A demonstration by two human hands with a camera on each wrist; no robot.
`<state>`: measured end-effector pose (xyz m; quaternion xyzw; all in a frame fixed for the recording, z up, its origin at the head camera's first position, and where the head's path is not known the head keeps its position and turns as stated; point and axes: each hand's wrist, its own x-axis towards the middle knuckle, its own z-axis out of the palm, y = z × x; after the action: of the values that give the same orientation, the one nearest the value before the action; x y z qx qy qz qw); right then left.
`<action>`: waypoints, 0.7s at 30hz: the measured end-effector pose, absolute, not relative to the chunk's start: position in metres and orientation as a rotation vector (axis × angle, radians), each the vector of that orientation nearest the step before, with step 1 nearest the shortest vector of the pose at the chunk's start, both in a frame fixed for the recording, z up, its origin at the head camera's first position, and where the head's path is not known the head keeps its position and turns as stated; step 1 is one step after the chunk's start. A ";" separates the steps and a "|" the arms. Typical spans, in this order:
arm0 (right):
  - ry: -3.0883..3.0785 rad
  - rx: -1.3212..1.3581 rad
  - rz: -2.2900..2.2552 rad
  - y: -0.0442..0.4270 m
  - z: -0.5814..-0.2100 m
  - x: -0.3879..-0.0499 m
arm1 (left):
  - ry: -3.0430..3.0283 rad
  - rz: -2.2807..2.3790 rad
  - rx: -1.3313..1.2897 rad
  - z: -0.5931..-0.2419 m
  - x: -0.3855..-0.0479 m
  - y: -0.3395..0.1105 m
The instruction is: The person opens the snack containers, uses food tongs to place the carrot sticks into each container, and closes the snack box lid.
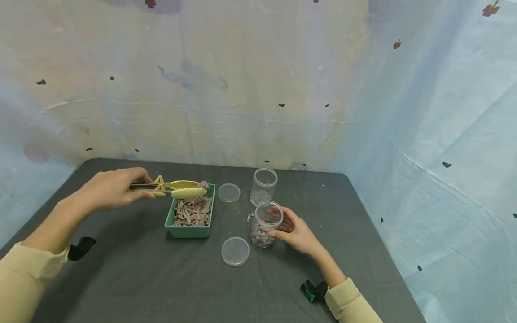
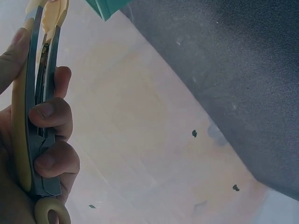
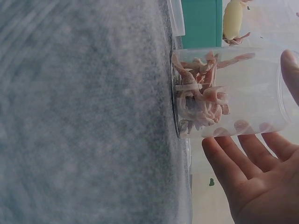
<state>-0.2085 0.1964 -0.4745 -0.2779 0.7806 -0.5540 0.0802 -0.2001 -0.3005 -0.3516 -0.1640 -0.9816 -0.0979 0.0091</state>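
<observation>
My left hand grips a pair of tongs with yellow scalloped heads, held over the back of a green rectangular tub. A small clump of strips shows at the tong tips. Greyish-pink meat strips fill much of the tub. In the left wrist view, fingers and thumb wrap the tong handles. With thumb on one side and fingers on the other, my right hand holds a clear round jar standing upright on the table. Meat strips lie in its lower part.
Behind the held jar stands another clear jar, without a lid. Two clear round lids lie flat between the tub and the jars. A stray light scrap sits beside the held jar. Dark cloth covers the table; a pale sheet hangs behind.
</observation>
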 end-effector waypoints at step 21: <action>2.314 -0.807 -1.671 0.196 -0.474 -0.208 | -2.974 -0.523 -0.500 -0.336 -0.197 -0.276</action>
<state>-0.2079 0.1964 -0.4742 -0.2711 0.7771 -0.5612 0.0876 -0.1973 -0.2759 -0.3364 -0.1634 -0.9709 -0.1706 0.0403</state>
